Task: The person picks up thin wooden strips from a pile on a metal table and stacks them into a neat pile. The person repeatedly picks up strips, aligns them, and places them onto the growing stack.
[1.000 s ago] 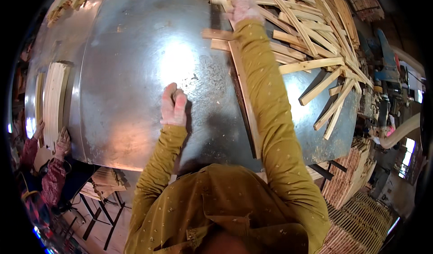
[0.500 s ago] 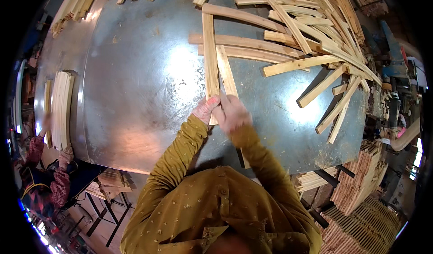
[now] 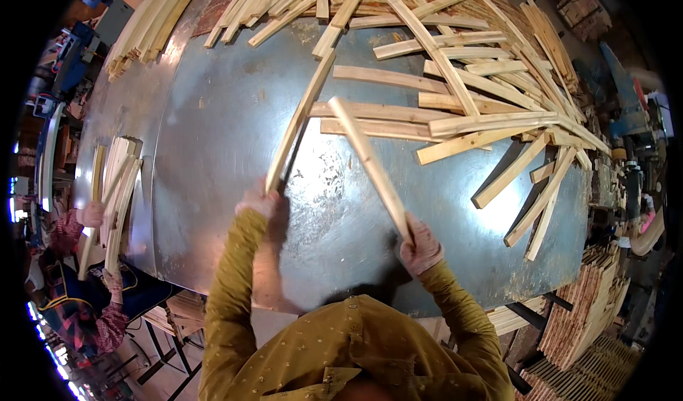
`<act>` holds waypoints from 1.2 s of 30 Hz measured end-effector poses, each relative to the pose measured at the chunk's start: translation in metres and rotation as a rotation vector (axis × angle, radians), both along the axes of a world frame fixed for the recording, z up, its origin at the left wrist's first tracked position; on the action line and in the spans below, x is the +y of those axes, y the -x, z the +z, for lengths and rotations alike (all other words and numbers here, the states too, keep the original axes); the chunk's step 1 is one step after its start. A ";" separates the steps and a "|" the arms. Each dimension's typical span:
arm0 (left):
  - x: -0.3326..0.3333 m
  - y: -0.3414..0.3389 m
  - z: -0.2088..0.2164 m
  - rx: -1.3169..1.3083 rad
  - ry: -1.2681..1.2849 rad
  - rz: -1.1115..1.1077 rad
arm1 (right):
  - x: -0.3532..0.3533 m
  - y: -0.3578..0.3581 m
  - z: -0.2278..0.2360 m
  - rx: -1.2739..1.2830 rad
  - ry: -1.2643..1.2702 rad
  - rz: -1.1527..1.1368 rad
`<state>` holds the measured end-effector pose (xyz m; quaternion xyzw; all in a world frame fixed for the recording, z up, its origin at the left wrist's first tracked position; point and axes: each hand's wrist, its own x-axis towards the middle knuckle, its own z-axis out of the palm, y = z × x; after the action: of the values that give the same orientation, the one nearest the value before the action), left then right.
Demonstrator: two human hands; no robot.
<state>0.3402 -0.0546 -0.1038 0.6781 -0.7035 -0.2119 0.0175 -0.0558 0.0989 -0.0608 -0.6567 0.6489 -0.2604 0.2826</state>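
Observation:
My left hand is closed round the near end of a long wooden strip, which slants away to the far right and shows its narrow edge. Further right, my right hand grips the near end of a second wooden strip, tilted toward the far left and slightly blurred. The two strips are apart and held over a shiny metal tabletop. Beyond the right-hand strip, several loose wooden strips lie across the table.
A jumbled heap of wooden strips covers the far right, with more strips along the far edge. At the left, a co-worker's hands handle a bundle of strips. Stacked wood stands below the table's right side.
My hands, together at the middle before, have moved apart, each with a strip. The left strip has turned onto its edge. The co-worker has lifted a strip at the bundle.

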 end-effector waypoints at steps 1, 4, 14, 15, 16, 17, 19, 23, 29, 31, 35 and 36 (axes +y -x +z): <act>-0.025 -0.004 -0.004 -0.069 0.045 -0.009 | -0.023 0.010 0.013 -0.156 -0.161 -0.044; -0.069 0.016 0.025 0.543 -0.342 0.346 | -0.087 0.012 0.000 -0.701 -0.201 -0.239; 0.071 0.042 -0.014 0.982 -0.441 0.266 | -0.187 -0.160 -0.039 -0.478 -0.498 0.045; 0.085 0.033 -0.004 1.131 -0.540 0.516 | -0.217 -0.149 -0.035 -0.414 -0.381 0.034; 0.096 0.025 0.004 1.125 -0.373 0.602 | -0.259 -0.140 -0.039 -0.319 -0.171 -0.058; 0.115 0.002 -0.014 0.986 -0.224 0.506 | -0.314 -0.134 -0.038 -0.224 0.007 -0.146; 0.129 -0.006 -0.012 1.175 -0.317 0.740 | -0.443 -0.135 -0.034 -0.104 0.203 -0.338; 0.118 -0.004 -0.031 0.953 -0.109 0.617 | -0.594 -0.129 -0.058 0.320 -0.213 -0.524; 0.127 0.049 -0.072 -0.490 0.737 0.621 | -0.636 -0.078 -0.099 0.433 -0.188 -0.603; 0.132 0.029 -0.062 -0.094 0.435 0.532 | -0.649 -0.025 -0.059 0.642 -0.280 -0.287; 0.104 -0.003 -0.048 1.269 -0.401 0.733 | -0.640 0.025 0.017 -0.075 -0.113 -0.442; 0.102 -0.001 -0.044 1.301 -0.354 0.748 | -0.612 0.006 0.045 -0.588 -0.055 -0.640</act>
<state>0.3413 0.0475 -0.1481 0.6023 -0.2312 -0.6574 0.3894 -0.0618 -0.5132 -0.0158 -0.3128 0.7184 -0.4932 0.3779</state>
